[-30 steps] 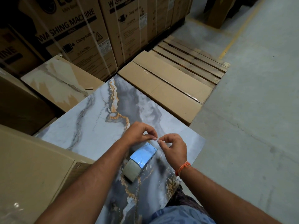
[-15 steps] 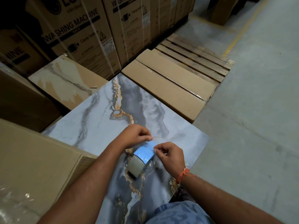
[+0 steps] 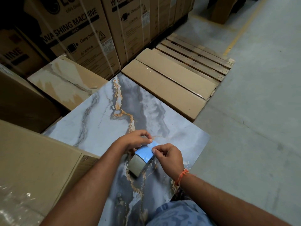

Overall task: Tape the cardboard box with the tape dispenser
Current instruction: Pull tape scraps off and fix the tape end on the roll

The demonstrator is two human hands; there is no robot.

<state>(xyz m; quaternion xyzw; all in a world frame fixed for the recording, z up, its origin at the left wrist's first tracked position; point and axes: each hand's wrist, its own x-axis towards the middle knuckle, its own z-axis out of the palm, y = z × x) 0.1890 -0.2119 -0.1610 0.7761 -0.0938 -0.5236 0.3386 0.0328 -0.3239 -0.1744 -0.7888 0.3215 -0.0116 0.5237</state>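
I see a roll of clear packing tape (image 3: 140, 160) standing on edge on a marble-patterned slab (image 3: 104, 121), near its close right corner. My left hand (image 3: 134, 141) has thumb and forefinger pinched at the roll's far top edge. My right hand (image 3: 169, 156) pinches the roll's near rim. A sealed cardboard box (image 3: 164, 85) lies beyond the slab, apart from the roll.

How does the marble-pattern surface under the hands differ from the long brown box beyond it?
The marble-pattern surface is glossy, blue-grey with orange veins; the long brown box is plain matt cardboard. The surface is broad and squarish; the box is narrow and long. A tape roll rests on the surface; the box carries nothing. Both lie flat.
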